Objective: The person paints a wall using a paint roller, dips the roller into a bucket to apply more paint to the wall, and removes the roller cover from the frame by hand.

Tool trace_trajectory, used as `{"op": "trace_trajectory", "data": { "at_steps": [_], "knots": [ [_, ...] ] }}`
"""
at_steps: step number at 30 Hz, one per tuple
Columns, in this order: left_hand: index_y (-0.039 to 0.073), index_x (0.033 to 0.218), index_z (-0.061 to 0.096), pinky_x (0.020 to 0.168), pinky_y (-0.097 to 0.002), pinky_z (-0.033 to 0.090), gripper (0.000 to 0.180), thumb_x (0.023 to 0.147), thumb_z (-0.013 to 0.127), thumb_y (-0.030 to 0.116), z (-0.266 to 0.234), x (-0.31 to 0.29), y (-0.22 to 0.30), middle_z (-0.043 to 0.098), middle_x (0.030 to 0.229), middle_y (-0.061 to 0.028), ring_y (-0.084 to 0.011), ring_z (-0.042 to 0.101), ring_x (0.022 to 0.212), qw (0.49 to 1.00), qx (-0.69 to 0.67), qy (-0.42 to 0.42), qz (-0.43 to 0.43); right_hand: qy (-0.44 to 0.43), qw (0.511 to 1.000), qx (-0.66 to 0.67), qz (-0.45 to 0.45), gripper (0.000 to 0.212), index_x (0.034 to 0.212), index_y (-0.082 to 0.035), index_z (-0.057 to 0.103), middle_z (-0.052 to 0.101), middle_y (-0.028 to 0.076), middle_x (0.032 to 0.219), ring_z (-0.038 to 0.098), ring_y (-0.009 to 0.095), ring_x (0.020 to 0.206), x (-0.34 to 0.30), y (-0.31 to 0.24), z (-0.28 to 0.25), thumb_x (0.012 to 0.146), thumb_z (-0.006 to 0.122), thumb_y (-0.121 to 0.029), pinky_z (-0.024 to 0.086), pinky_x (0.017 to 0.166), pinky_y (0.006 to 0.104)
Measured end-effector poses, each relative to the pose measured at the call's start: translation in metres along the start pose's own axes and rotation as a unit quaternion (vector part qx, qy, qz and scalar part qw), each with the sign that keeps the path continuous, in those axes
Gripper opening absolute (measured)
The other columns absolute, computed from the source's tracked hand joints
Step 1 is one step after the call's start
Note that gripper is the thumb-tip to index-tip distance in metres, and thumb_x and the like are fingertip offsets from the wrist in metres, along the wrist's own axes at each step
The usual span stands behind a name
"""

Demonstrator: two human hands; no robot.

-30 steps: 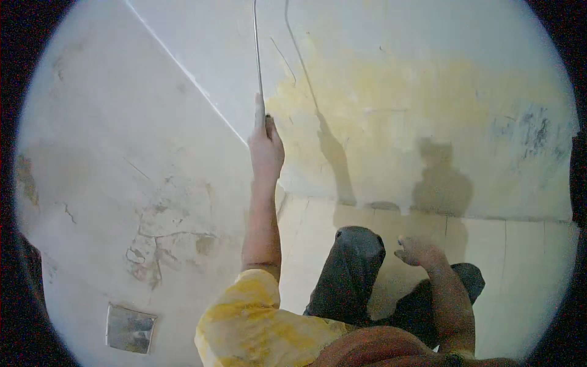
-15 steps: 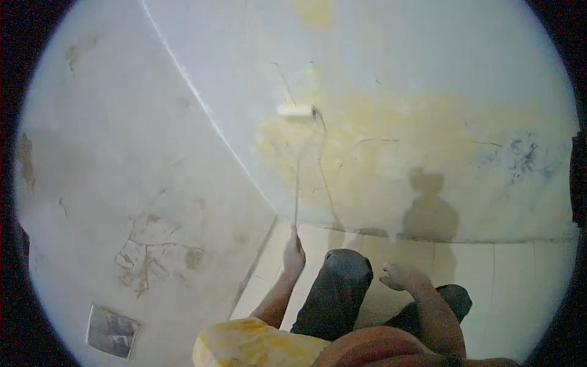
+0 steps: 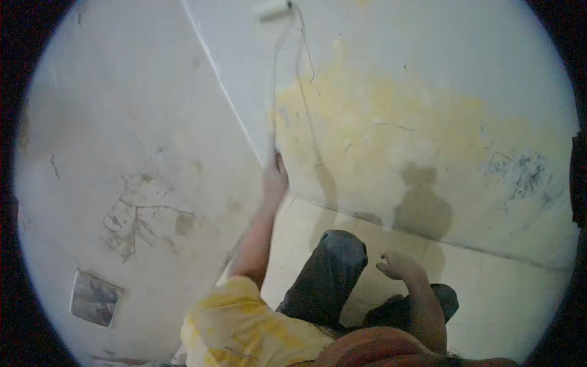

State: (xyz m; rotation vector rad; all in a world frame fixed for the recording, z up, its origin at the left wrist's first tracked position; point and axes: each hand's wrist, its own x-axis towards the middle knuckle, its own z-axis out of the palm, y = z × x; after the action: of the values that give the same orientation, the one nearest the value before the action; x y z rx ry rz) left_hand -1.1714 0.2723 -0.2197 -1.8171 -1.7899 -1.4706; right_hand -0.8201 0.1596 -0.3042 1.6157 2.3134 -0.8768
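left hand [image 3: 277, 174]: closed in a grip
left arm [image 3: 255, 244]: stretched forward, nearly straight
right hand [image 3: 400, 267]: loosely curled
right forearm [image 3: 427, 315]: slanting slightly inward

- The head view comes from the left one of two fisheye cameras worn side by side on the person's head, upright and unmirrored.
- It looks forward and down; the white-and-yellow cloth sleeve [image 3: 229, 312] and dark grey trousers [image 3: 324, 278] lie nearest, toward the lower edge.
- Ahead, farther off, stands the pale wall with yellow patches [image 3: 379, 110]; the stained grey-white wall [image 3: 128, 110] fills the left side.
- Between knees and wall shows the cream tiled floor [image 3: 489, 293].
- The white cylindrical paint roller [image 3: 273, 11] sits far from the lens, at the upper edge.
- Black surrounds the rounded field at the corners.
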Motion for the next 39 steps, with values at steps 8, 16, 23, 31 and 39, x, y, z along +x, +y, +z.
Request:
{"op": "trace_trajectory", "data": {
  "at_steps": [8,16,23,31,39],
  "knots": [
    [0.018,0.141,0.024,0.061,-0.0397,0.044,0.048,0.095,0.035,0.013,-0.045,0.102,0.015,0.061,0.093,-0.0237,-0.0317,0.059,0.068,0.997,-0.016,0.03,-0.063,0.011,0.999,-0.01,-0.028,0.045,0.117,-0.005,0.053,0.057,0.017,0.115,0.053,0.033,0.107,0.002,-0.004,-0.006,0.085,0.053,-0.037,0.041,0.092,0.0433],
    [0.013,0.141,0.023,0.04,-0.03,0.037,0.05,0.095,0.038,0.023,-0.009,-0.078,-0.089,0.044,0.057,-0.004,-0.013,0.041,0.042,0.948,-0.087,-0.072,-0.298,-0.043,0.999,0.001,-0.02,0.044,0.114,-0.003,0.051,0.056,0.021,0.114,0.053,0.035,0.107,0.003,-0.013,-0.018,0.086,0.051,-0.037,0.042,0.091,0.0437],
    [0.009,0.14,0.027,0.052,-0.0374,0.042,0.049,0.093,0.038,0.021,-0.005,-0.161,-0.084,0.052,0.061,-0.0144,-0.0212,0.051,0.051,0.932,-0.075,-0.131,-0.331,-0.027,0.999,-0.008,-0.023,0.046,0.118,-0.004,0.051,0.056,0.02,0.116,0.053,0.034,0.108,0.018,-0.011,-0.005,0.086,0.051,-0.037,0.041,0.092,0.0433],
    [0.008,0.14,0.026,0.041,-0.029,0.04,0.05,0.092,0.036,0.011,-0.064,0.093,-0.063,0.053,0.067,-0.0081,-0.012,0.044,0.043,0.979,-0.11,0.016,-0.172,-0.019,0.999,-0.032,0.007,0.046,0.119,-0.006,0.053,0.057,0.018,0.115,0.053,0.033,0.109,0.018,-0.004,-0.003,0.085,0.053,-0.037,0.041,0.093,0.0427],
    [0.015,0.141,0.024,0.04,-0.0286,0.041,0.049,0.094,0.037,0.015,-0.109,0.194,-0.04,0.043,0.058,-0.0029,-0.0114,0.043,0.043,0.977,-0.144,0.047,-0.148,-0.029,0.999,-0.012,0.017,0.047,0.119,-0.004,0.052,0.057,0.019,0.116,0.053,0.033,0.11,0.02,-0.011,-0.007,0.085,0.054,-0.035,0.04,0.094,0.0411]
  ]
}}
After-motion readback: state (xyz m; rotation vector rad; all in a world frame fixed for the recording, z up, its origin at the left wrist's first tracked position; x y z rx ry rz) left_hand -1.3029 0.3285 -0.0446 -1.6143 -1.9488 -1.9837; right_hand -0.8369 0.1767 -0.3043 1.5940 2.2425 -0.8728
